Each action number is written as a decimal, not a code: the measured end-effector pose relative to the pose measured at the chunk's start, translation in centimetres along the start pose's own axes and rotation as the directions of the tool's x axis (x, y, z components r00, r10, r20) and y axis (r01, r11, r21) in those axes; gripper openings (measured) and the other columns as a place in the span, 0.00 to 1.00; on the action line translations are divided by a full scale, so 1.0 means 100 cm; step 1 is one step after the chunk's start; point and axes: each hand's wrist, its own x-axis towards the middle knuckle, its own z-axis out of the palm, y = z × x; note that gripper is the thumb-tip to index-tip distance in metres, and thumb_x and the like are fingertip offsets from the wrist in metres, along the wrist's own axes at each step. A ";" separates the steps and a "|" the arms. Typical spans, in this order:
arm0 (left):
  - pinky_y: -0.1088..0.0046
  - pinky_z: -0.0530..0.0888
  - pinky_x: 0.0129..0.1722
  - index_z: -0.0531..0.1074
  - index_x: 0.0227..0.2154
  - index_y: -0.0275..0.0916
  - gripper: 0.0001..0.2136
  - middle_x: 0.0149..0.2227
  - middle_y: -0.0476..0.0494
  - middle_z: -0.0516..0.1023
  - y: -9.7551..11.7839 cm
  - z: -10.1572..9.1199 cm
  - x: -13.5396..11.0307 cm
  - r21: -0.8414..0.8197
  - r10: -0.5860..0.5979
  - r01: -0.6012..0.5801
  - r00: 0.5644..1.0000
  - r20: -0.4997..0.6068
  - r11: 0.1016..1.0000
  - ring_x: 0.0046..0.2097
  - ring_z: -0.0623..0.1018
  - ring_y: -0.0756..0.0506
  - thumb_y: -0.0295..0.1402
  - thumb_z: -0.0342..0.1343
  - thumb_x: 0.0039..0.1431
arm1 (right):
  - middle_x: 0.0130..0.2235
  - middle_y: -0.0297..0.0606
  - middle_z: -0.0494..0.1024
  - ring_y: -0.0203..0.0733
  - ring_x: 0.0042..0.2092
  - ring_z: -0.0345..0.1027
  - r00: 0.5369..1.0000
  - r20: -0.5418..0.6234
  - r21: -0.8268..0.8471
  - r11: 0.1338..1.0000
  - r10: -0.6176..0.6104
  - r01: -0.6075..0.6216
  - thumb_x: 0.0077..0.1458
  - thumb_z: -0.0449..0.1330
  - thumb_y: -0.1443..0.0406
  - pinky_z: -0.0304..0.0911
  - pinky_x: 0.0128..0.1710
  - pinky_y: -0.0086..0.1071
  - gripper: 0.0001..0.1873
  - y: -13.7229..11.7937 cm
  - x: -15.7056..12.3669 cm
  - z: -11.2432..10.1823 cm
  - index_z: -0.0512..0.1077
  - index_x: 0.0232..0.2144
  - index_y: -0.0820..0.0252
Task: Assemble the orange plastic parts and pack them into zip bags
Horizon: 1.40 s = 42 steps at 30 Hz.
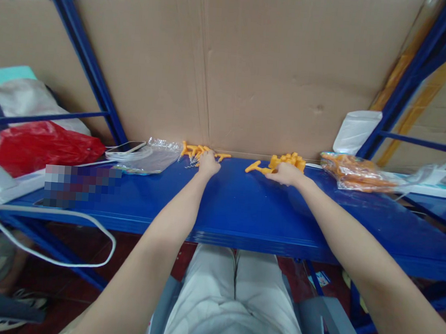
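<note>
My left hand reaches to the back of the blue table, its fingers bent down into a loose pile of yellow T-shaped handles. Thin twisted metal spirals show among that pile. What the left fingers close on is hidden by the hand. To the right, my right hand is closed, with its fingertips on a yellow T-shaped handle lying on the table. Just behind that hand stands a tight cluster of yellow handles.
A clear plastic bag lies left of the loose pile. At the right is a bag of orange-yellow pieces, below a white packet. A cardboard wall closes off the back. A red bag and white cable are at left.
</note>
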 end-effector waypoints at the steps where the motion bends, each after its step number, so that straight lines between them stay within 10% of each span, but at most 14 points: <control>1: 0.62 0.60 0.63 0.68 0.49 0.30 0.18 0.58 0.27 0.69 -0.005 -0.002 0.002 0.054 -0.039 0.041 0.999 -0.036 0.998 0.63 0.65 0.36 0.21 0.59 0.53 | 0.34 0.54 0.79 0.60 0.44 0.74 0.999 -0.010 0.001 0.999 0.045 -0.045 0.60 0.54 0.53 0.66 0.43 0.42 0.23 0.001 -0.001 0.000 0.78 0.34 0.67; 7: 0.43 0.51 0.65 0.60 0.61 0.37 0.32 0.68 0.29 0.55 -0.015 -0.009 0.005 0.189 -0.264 0.271 0.963 -0.059 0.944 0.69 0.53 0.31 0.33 0.61 0.53 | 0.35 0.52 0.79 0.58 0.42 0.75 0.988 0.071 0.066 0.987 0.140 -0.144 0.60 0.50 0.45 0.67 0.44 0.46 0.29 0.005 -0.004 -0.001 0.77 0.39 0.63; 21: 0.33 0.45 0.63 0.72 0.56 0.48 0.27 0.67 0.39 0.61 -0.025 -0.002 0.006 0.399 -0.151 0.091 0.981 0.124 0.913 0.70 0.48 0.29 0.28 0.57 0.51 | 0.48 0.59 0.77 0.60 0.56 0.68 0.992 0.021 -0.043 0.992 0.121 -0.120 0.66 0.42 0.49 0.63 0.52 0.44 0.34 0.001 -0.003 -0.003 0.74 0.49 0.71; 34: 0.62 0.65 0.61 0.64 0.62 0.39 0.28 0.61 0.35 0.69 -0.018 -0.004 0.004 0.426 0.009 -0.107 0.974 0.225 0.898 0.63 0.68 0.36 0.34 0.57 0.57 | 0.46 0.58 0.78 0.58 0.53 0.70 0.994 0.010 -0.066 0.992 0.105 -0.104 0.65 0.45 0.55 0.64 0.50 0.42 0.28 0.002 -0.002 -0.006 0.73 0.51 0.71; 42: 0.67 0.72 0.51 0.78 0.46 0.33 0.19 0.50 0.30 0.79 0.003 -0.012 0.001 0.533 -0.048 -0.198 0.910 0.412 0.823 0.53 0.77 0.35 0.36 0.60 0.52 | 0.45 0.57 0.78 0.57 0.52 0.71 0.993 -0.006 -0.040 0.993 0.115 -0.115 0.65 0.46 0.55 0.63 0.50 0.41 0.26 0.004 -0.003 -0.007 0.76 0.46 0.69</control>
